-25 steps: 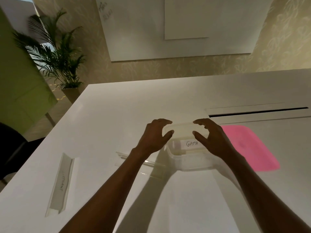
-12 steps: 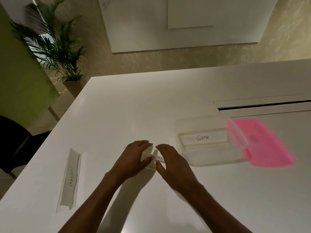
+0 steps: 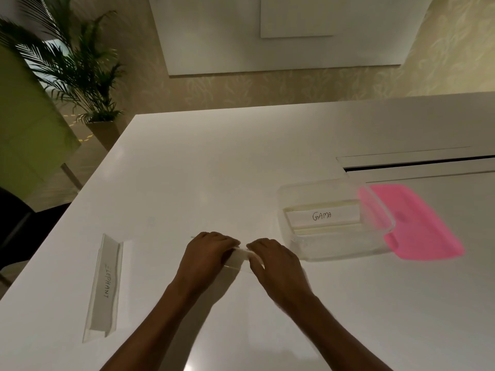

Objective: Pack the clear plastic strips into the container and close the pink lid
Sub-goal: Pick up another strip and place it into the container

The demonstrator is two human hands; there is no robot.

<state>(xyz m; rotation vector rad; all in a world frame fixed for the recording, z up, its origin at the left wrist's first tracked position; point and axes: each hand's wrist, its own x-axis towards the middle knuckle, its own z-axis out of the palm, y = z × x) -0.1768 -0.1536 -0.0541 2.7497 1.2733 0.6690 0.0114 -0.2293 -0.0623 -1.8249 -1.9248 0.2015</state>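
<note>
Your left hand (image 3: 206, 254) and right hand (image 3: 273, 259) clamp a clear strip (image 3: 239, 257) between curled fingers, mid-tabletop, beside the container (image 3: 340, 246).

Single head-worn wide view, angled forward and down, close over white table (image 3: 241, 162).

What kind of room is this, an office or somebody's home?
Probably an office or meeting room: a large white table with a cable slot, a whiteboard-like panel on the wall, and a potted palm in the corner.
</note>
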